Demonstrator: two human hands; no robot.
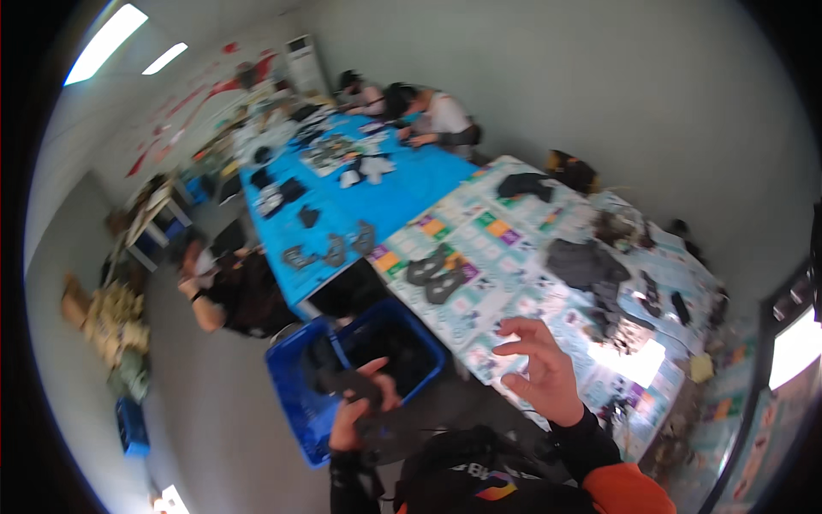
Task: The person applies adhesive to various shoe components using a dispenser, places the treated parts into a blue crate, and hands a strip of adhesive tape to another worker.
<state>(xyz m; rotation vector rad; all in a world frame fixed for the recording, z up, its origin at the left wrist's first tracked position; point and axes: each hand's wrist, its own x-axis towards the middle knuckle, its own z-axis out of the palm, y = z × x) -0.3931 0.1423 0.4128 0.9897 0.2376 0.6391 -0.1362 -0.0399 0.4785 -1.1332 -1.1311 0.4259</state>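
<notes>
Open floor is lying to the left of the blue bins (301,390), which are blocking the near table edge. Dark fabric pieces (437,276) and a dark heap (585,262) are crowding the patterned table (505,248); a bare strip is remaining just beyond the right hand (541,370).

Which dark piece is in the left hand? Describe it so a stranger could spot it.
Start at the long table with the printed sheet, then drop to the two blue bins on the floor at its near corner. Just in front of them, the left hand grips a flat dark grey piece, the only one off the table and held by fingers.
</notes>
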